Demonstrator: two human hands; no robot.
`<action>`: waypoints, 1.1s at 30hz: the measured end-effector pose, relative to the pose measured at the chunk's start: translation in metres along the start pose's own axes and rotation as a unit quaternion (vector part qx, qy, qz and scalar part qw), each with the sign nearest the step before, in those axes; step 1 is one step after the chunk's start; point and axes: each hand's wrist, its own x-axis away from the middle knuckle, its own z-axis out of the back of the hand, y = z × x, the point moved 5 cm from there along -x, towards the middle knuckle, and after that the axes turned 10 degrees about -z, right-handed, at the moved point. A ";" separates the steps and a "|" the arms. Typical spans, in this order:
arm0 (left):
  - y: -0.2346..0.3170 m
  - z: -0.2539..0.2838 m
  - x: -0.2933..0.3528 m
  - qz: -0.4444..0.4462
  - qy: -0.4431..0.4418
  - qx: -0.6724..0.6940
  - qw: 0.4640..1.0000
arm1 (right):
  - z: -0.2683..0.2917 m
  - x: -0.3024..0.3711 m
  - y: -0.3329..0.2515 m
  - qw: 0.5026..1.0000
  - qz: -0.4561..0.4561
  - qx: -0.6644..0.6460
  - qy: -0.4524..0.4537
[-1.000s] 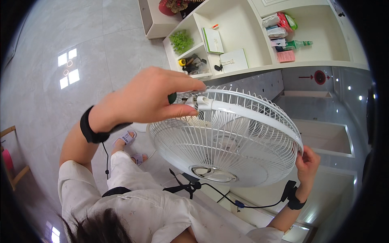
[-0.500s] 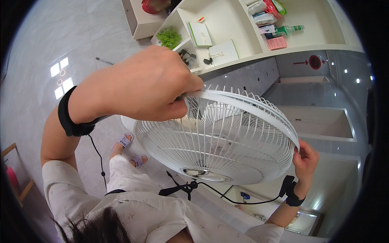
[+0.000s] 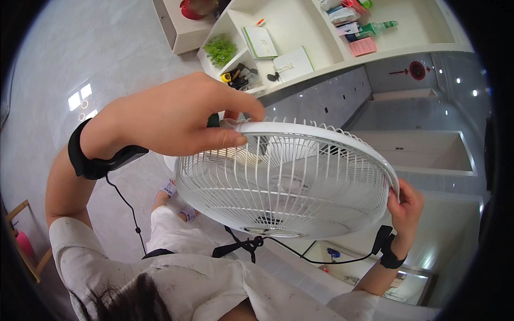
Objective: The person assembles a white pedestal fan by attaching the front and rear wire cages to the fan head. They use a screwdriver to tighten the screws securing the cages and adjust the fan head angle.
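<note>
"Fingers (image 3: 247,104) of the left hand (image 3: 179,115) were spread across the rim (image 3: 310,129); did they grip it?"

"Couldn't tell. Something dark green (image 3: 214,120) showed between them, mostly hidden. The right hand (image 3: 405,211) pinched the rim's right edge."

"And the fan (image 3: 286,184)?"

"Held up before the shirt (image 3: 198,283), its cage halves (image 3: 241,187) apparently together already. Whether their join was fastened, I couldn't see; the left hand covered part of it."

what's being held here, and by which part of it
The white fan: the right hand grips its rim at the right end. The left hand straddles the rim's left end; whether it grips cannot be told.
</note>
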 end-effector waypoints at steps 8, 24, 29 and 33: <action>0.020 0.019 -0.005 -0.048 0.024 -0.111 0.992 | 0.000 0.002 -0.017 0.999 0.031 -0.018 0.002; 0.072 -0.014 -0.087 -0.059 -0.080 -0.351 0.931 | 0.000 0.004 -0.010 1.000 0.002 -0.026 -0.003; 0.038 0.031 -0.009 0.111 0.110 -0.202 0.967 | 0.010 0.004 0.009 0.999 0.034 -0.036 0.014; -0.057 0.027 0.111 0.333 0.066 -0.078 0.937 | 0.014 -0.002 0.022 1.000 -0.003 0.004 -0.018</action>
